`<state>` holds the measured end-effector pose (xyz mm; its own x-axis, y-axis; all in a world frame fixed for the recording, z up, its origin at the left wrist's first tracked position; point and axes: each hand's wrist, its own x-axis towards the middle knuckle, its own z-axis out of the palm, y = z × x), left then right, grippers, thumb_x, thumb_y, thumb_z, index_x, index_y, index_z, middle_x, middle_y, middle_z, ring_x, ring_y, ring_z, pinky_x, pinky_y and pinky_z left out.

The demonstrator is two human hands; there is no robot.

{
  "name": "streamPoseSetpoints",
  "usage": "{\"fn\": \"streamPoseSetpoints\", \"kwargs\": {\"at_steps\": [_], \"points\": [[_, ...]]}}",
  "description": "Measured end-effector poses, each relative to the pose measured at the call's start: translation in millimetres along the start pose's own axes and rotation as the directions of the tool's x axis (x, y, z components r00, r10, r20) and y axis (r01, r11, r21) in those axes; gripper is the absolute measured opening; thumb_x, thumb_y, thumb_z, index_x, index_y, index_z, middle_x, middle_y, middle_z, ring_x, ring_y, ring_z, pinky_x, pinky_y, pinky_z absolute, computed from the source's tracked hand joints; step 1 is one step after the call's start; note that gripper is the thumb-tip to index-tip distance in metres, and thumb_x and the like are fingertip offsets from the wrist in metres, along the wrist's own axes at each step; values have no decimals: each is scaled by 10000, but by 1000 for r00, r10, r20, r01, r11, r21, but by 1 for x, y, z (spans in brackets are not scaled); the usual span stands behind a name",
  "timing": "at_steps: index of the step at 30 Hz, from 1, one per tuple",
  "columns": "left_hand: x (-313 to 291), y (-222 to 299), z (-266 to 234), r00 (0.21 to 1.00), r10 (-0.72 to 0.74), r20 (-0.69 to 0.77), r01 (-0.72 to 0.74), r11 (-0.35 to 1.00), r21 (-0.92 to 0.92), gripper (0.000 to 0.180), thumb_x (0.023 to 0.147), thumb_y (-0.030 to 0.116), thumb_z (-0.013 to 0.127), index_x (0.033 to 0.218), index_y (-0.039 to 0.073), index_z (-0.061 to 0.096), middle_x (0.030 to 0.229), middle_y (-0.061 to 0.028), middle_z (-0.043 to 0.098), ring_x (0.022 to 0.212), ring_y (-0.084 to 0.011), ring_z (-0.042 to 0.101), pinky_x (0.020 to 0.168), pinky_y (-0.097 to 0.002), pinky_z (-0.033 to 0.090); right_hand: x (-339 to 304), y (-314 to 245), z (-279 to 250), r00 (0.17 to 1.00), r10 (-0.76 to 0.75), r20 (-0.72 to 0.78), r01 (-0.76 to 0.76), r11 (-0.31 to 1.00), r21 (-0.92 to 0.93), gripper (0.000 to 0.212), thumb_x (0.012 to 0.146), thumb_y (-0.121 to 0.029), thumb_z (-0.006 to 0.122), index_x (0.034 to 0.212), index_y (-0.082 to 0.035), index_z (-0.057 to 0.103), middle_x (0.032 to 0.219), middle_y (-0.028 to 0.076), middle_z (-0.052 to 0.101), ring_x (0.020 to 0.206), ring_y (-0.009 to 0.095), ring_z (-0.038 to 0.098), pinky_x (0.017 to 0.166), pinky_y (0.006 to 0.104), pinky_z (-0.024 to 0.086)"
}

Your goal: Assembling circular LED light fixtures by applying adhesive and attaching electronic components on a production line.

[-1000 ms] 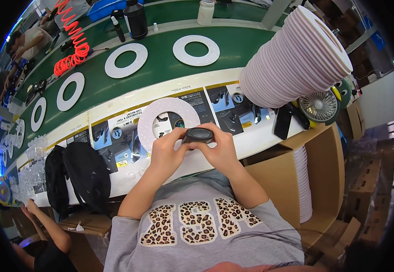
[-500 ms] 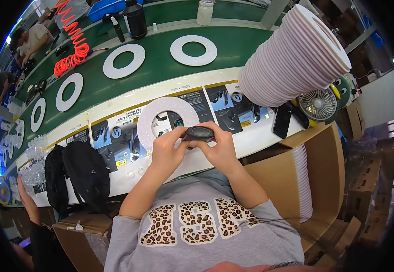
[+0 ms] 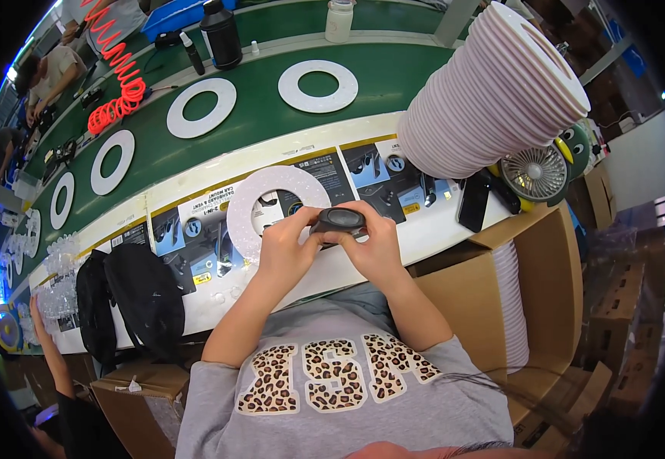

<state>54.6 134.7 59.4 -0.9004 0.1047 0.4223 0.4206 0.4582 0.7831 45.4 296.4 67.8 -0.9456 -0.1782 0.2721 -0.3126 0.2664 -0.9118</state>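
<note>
A small black oval device with a raised rim is held between my two hands, in front of my chest. My left hand grips its left end, thumb below and fingers on top. On the other end my right hand is closed in the same way. The underside of the device is hidden by my thumbs. Just beyond my hands, a white speckled flat ring lies on the table, over printed cartons; my left fingers overlap its near edge in the view.
Several white rings lie on the green belt. A tall ring stack stands at right, beside a black phone and a small fan. Black pouches sit left. An open cardboard box is by my right arm.
The whole view has shifted slightly, so the table and rings appear a little further left. My hands keep hold of the black device, which is tilted a little differently.
</note>
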Motion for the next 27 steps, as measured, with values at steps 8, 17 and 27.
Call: {"fn": "streamPoseSetpoints", "kwargs": {"at_steps": [8, 17, 27], "points": [[0, -7, 6, 999, -42, 17, 42, 999, -5, 257, 704, -47, 683, 947, 2, 620, 837, -144, 676, 772, -283, 681, 687, -331, 531, 1, 5, 1, 999, -8, -36, 8, 1000, -9, 303, 752, -103, 774, 991, -13, 610, 802, 128, 696, 736, 229, 704, 618, 288, 521], [4, -2, -5, 995, -60, 74, 63, 997, -45, 309, 708, -30, 724, 995, -17, 610, 881, -138, 686, 813, -244, 688, 749, -317, 534, 3, -1, -1, 1000, -17, -22, 16, 999, -34, 332, 749, -95, 773, 1019, -7, 600, 826, 135, 699, 754, 222, 705, 642, 286, 526], [-9, 15, -68, 980, -152, 125, 160, 986, -52, 433, 724, 16, 739, 1134, -8, 600, 1040, -134, 674, 985, -239, 654, 890, -334, 490, 15, -36, 26, 985, -108, 135, 89, 986, 143, 399, 717, -89, 807, 1061, -26, 614, 1013, 72, 649, 920, 157, 641, 737, 260, 514]]}}
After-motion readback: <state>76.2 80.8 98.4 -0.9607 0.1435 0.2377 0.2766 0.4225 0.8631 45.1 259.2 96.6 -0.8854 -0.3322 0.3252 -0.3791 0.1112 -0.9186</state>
